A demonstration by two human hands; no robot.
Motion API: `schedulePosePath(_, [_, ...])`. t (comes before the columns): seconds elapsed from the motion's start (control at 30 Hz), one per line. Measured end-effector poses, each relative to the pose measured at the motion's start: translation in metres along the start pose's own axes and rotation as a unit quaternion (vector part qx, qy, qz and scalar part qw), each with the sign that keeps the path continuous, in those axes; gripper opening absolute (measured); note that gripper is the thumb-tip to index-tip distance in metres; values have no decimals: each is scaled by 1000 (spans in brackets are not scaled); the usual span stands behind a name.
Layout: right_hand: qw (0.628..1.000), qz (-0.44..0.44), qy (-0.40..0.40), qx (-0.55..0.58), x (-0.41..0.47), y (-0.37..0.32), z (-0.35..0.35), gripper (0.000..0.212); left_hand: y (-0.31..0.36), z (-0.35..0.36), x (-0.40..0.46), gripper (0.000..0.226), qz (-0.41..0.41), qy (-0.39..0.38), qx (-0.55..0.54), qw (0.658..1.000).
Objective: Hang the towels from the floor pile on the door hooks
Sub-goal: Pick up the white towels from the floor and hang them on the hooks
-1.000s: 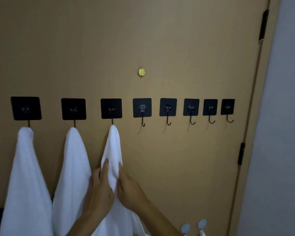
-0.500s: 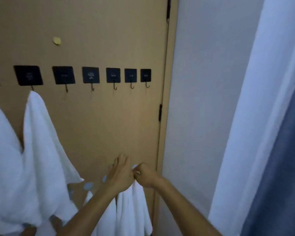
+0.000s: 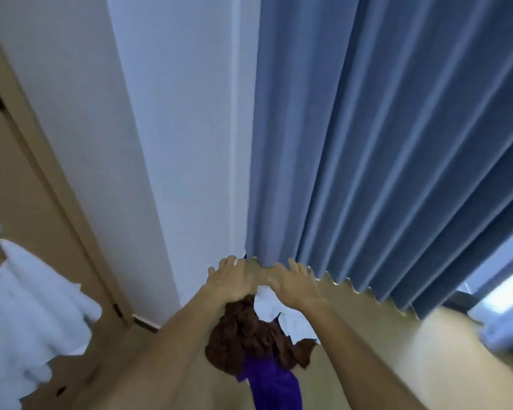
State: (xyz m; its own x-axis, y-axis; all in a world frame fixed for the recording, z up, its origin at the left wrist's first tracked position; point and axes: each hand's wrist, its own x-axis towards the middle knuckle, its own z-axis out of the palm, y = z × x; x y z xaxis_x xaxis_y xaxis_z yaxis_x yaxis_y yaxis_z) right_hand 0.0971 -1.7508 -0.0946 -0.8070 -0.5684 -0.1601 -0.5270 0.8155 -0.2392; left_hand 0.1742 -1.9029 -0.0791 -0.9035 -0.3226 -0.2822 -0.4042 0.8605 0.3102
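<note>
We had turned away from the door; a second before, both our hands were smoothing the third white towel under its hook, and half a second before they were down by the door's hinge edge near a further white cloth; now the head view looked down along the wall and the blue curtain [image 3: 382,143] to the floor, and the row of hooks was no longer in view. Our left hand [image 3: 230,281] and our right hand [image 3: 293,284] were stretched out side by side, fingers spread and straight, gripping nothing, above the floor pile [image 3: 258,335]; whether the fingertips already touched cloth we could not tell, since the frame was blurred. The pile lay on the floor at the foot of the curtain, just beside the wall corner; we could make out a brown towel [image 3: 243,332] heaped on top, a white towel [image 3: 268,303] showing under our right hand, and a purple towel [image 3: 271,386] nearer to us. At the left edge a hung white towel [image 3: 27,306] showed against the door [image 3: 18,179].

We took this to mean that one hanging was finished and the next pickup had begun; several towels plainly remained on the floor. The next move, as we judged it, called for closing on one towel only; the brown one, heaped loosely, might drag its neighbours along.
</note>
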Motion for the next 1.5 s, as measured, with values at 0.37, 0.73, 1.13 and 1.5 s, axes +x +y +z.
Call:
schedulePosePath(0.37, [989, 132, -30, 55, 28, 158, 15, 55, 107, 66, 105, 56, 86, -47, -17, 995])
schedulePosePath(0.73, [988, 105, -86, 74, 135, 209, 9, 51, 137, 71, 223, 60, 46, -91, -3, 995])
schedulePosePath(1.13, [979, -2, -204, 26, 267, 268, 100, 57, 114, 143, 308, 65, -111, -136, -9, 984])
schedulePosePath(1.5, [932, -25, -362, -9, 330, 326, 294, 56, 64, 344, 362, 66, -199, -201, -55, 958])
